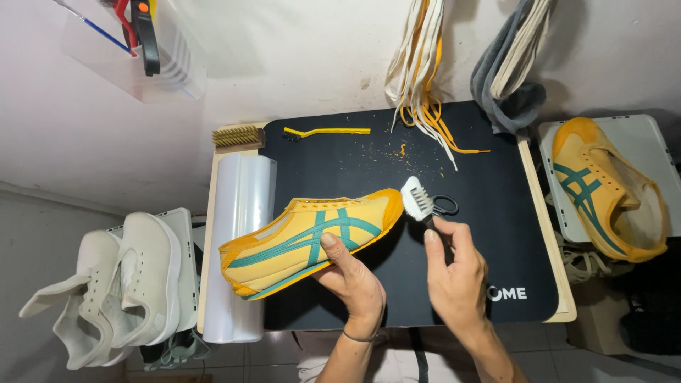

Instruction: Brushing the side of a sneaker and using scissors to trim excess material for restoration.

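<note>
White walls are closing in a small wooden counter (207, 234) that is carrying a black mat (482, 213), and the view is looking straight down on it.

Starting at the far left, a pair of white sneakers (113, 284) is resting on a tray beside the counter. A roll of clear film (241, 241) is lying along the counter's left edge, with a brass-bristle brush (237, 135) and a thin yellow brush (323, 131) above it.

Next, the left hand (355, 280) is holding a yellow sneaker (312, 237) with teal stripes just above the mat, thumb pressing on the side panel and fingers curling under the sole. The shoe is tilting sideways, its toe pointing to the right. It is likely light and soft: the thin upper will give under pressure, while the sole seems the stiffer part, so gripping at mid-sole as the hand is doing looks the firmest hold.

The right hand (457, 276) is pinching the dark handle of a small white-bristled brush (417, 198), whose head is sitting at the shoe's toe, touching or nearly so. The brush appears rigid and light.

Laces (422, 78) are hanging from the wall, orange crumbs are speckling the mat, and a grey cloth (507, 85) is dangling further right. The matching yellow sneaker (610, 191) is lying on a white tray (652, 142) at the far right.
</note>
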